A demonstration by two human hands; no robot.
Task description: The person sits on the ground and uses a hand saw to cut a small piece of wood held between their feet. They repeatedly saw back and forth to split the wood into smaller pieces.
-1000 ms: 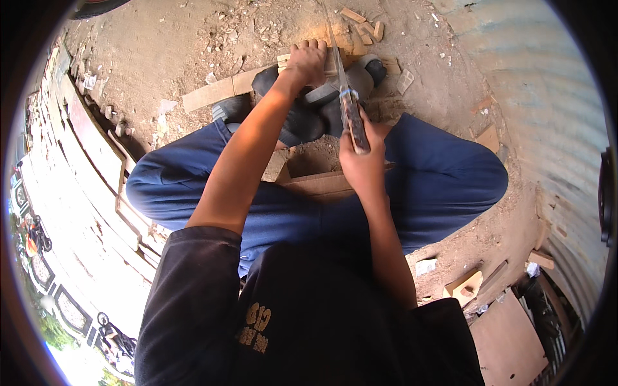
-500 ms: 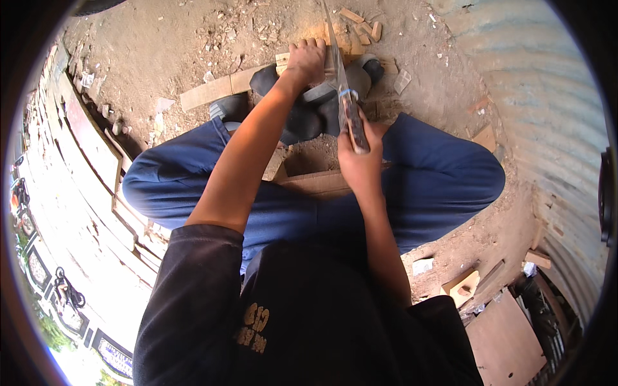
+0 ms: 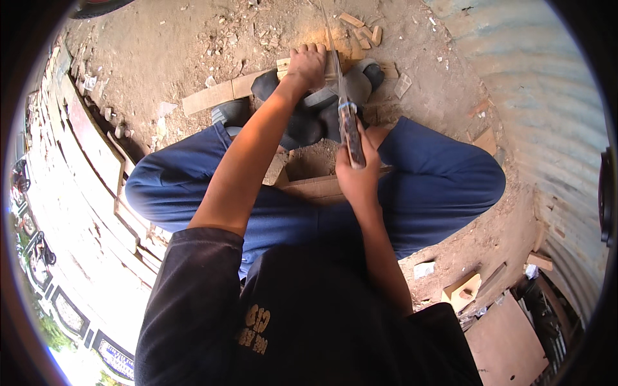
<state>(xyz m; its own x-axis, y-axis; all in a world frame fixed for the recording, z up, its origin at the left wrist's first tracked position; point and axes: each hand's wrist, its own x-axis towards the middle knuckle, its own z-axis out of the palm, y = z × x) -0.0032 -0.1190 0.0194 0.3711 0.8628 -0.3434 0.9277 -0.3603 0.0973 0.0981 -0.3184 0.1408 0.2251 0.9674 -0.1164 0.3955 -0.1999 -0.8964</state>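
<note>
My right hand is wrapped round the worn handle of a handsaw. Its thin blade points away from me and crosses a short wooden board between my shoes. On that board, just left of the blade, my left hand presses down with its fingers curled over the far edge. Dark grey shoes on my feet lie against the near side of the wood. How deep the blade sits in the board cannot be seen.
Sawdust and several small wood offcuts lie beyond the board. A longer plank extends leftward. Another piece of wood is near my lap. Corrugated metal sheeting stands at the right, stacked boards at the left.
The saw and my right hand have moved slightly back toward me. My left hand stays on the board.
</note>
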